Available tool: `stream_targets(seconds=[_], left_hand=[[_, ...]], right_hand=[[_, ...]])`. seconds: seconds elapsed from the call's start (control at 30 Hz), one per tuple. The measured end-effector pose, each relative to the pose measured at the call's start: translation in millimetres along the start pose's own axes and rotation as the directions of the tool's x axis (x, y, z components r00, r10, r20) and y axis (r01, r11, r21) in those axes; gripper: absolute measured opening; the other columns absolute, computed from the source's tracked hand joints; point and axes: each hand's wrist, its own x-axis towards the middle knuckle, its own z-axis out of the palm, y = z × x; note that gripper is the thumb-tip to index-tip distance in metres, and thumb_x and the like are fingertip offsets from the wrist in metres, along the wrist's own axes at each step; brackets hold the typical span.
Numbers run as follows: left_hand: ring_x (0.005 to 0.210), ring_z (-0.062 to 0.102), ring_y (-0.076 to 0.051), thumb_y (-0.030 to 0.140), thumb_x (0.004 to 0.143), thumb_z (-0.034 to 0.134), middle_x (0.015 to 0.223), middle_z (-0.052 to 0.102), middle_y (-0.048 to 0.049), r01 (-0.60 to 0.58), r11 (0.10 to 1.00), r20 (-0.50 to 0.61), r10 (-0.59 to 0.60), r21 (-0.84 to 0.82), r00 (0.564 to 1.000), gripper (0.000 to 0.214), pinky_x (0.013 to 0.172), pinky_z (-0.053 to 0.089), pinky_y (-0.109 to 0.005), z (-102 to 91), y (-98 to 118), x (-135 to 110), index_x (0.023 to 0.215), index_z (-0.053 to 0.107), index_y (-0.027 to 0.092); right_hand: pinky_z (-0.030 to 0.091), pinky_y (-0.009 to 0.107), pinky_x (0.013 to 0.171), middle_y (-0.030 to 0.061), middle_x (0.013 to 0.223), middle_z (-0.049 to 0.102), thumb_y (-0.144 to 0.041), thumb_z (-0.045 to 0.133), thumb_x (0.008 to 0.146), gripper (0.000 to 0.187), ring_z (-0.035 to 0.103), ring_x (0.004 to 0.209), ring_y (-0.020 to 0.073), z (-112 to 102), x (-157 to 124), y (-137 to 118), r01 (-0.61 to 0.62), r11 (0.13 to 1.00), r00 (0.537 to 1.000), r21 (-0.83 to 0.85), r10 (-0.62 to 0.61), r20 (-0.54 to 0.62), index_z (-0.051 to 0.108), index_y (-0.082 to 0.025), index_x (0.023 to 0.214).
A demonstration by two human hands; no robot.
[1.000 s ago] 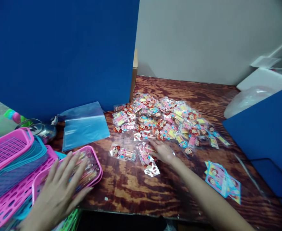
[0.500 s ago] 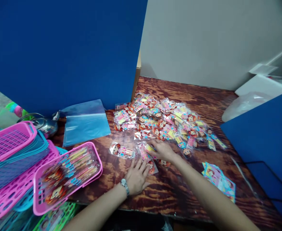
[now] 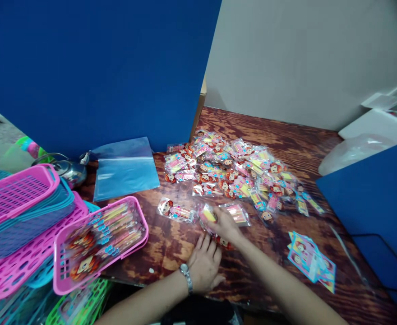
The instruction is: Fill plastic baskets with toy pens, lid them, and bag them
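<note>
My right hand (image 3: 226,225) is closed on a small clear plastic packet (image 3: 206,214) with pink and yellow contents, lifted at one end. My left hand (image 3: 205,264), with a wristwatch (image 3: 186,275), lies flat on the table with fingers stretched; its fingertips reach just below the held packet. Partly under my right hand lies another packet showing a red-haired cartoon figure (image 3: 224,243). A packet of pink sticks (image 3: 237,214) lies beyond that hand. To the left is one more packet (image 3: 175,211). Several similar packets form a pile (image 3: 232,171) farther back.
At the left, a pink basket (image 3: 143,221) holds long packets of pencils beside stacked pink and blue baskets (image 3: 19,185). A blue-looking clear pouch (image 3: 127,174) lies behind it. Printed cards (image 3: 311,259) lie at the right. Blue panels (image 3: 93,67) and a grey wall bound the table.
My right hand has taken hold of the packet and raised its end. The packet of pink sticks now shows beyond it. My left hand has shifted slightly right and toward me. The view has shifted a little.
</note>
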Motion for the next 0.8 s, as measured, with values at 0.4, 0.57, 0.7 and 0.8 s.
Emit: stream_targets(seconds=[0.4, 0.57, 0.7, 0.8], left_hand=[[0.129, 0.034, -0.034, 0.013, 0.085, 0.042, 0.135, 0.042, -0.0228, 0.36, 0.883, -0.366, -0.242, 0.301, 0.899, 0.042, 0.102, 0.026, -0.053, -35.1, -85.4, -27.7, 0.126, 0.047, 0.008], [0.102, 0.053, -0.033, 0.033, 0.087, 0.047, 0.112, 0.057, -0.0204, 0.402, 0.863, -0.227, -0.344, 0.306, 0.911, 0.045, 0.089, 0.038, -0.052, -44.0, -62.5, -18.4, 0.124, 0.047, 0.007], [0.085, 0.057, -0.024, 0.034, 0.09, 0.04, 0.103, 0.058, -0.0131, 0.425, 0.893, -0.127, -0.409, 0.149, 0.904, 0.039, 0.074, 0.045, -0.038, -43.8, -38.3, -19.7, 0.122, 0.048, 0.014], [0.085, 0.056, -0.022, 0.027, 0.093, 0.035, 0.097, 0.057, -0.0087, 0.393, 0.913, -0.066, -0.388, 0.111, 0.919, 0.03, 0.072, 0.045, -0.035, -47.7, -37.9, -22.3, 0.116, 0.052, 0.02]], right_hand=[[0.047, 0.03, 0.066, 0.0043, 0.087, 0.066, -0.045, 0.06, 0.072, 0.045, 0.06, 0.074, 0.0196, -30.3, 23.4, 2.3, 0.049, 0.841, 0.986, 0.538, -0.127, 0.108, 0.055, -0.017, 0.107], [0.047, 0.031, 0.068, 0.0045, 0.091, 0.066, -0.045, 0.059, 0.074, 0.04, 0.06, 0.075, 0.0198, -59.2, 30.8, 34.7, 0.121, 0.908, 0.972, 0.402, -0.19, 0.136, 0.057, -0.017, 0.102], [0.044, 0.03, 0.065, 0.0053, 0.078, 0.064, -0.037, 0.06, 0.073, 0.024, 0.056, 0.07, 0.0191, -89.7, 30.9, 56.2, 0.325, 0.943, 0.908, -0.068, -0.291, 0.303, 0.061, -0.017, 0.086], [0.045, 0.029, 0.071, 0.0063, 0.093, 0.065, -0.03, 0.061, 0.072, 0.019, 0.059, 0.081, 0.0198, -94.1, 28.6, 51.5, 0.438, 0.896, 0.831, -0.073, -0.372, 0.414, 0.062, -0.019, 0.088]])
